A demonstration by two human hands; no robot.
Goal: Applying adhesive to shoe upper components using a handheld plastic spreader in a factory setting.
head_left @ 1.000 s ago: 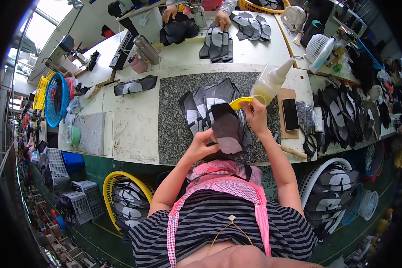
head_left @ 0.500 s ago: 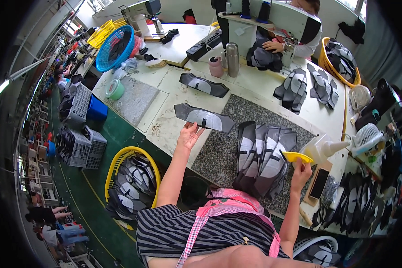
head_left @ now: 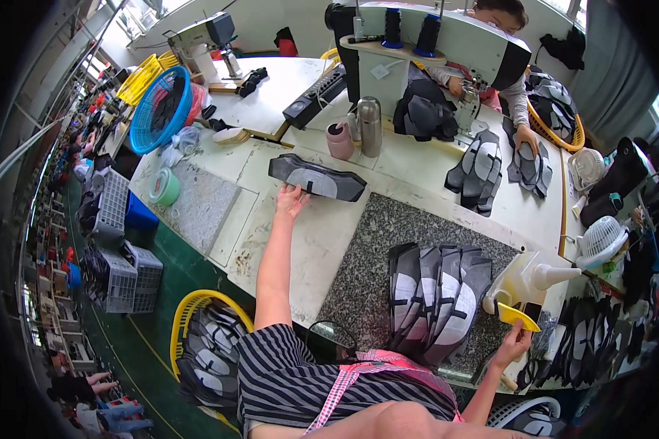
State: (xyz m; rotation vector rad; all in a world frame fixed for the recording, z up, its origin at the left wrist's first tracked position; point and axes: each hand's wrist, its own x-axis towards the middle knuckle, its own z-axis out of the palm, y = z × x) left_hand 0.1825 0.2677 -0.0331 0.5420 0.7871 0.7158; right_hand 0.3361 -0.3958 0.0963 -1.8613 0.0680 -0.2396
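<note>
My left hand point(head_left: 291, 200) is closed at the near edge of a dark shoe upper piece point(head_left: 318, 180), which has a pale grey patch and a small black tab. That piece lies on the white table, covering the one seen there before. In my right hand point(head_left: 515, 344) is a yellow scraper point(head_left: 518, 317), held between thumb and fingers beside a translucent squeeze bottle point(head_left: 516, 278) with a cone nozzle. Between my hands, a fanned row of similar upper pieces point(head_left: 436, 293) rests on the speckled stone slab point(head_left: 359, 256).
Across the table a person works at a sewing machine point(head_left: 447, 44), near more upper pieces point(head_left: 477, 168). A steel flask point(head_left: 369, 126) and pink cup point(head_left: 339, 140) stand beyond my left hand. A yellow basket point(head_left: 179, 333) of pieces is at my left.
My left hand has carried its upper piece away from me onto the other one. My right hand, with the scraper, shows lower and further right. The co-worker's hand now reaches to the pieces at the right.
</note>
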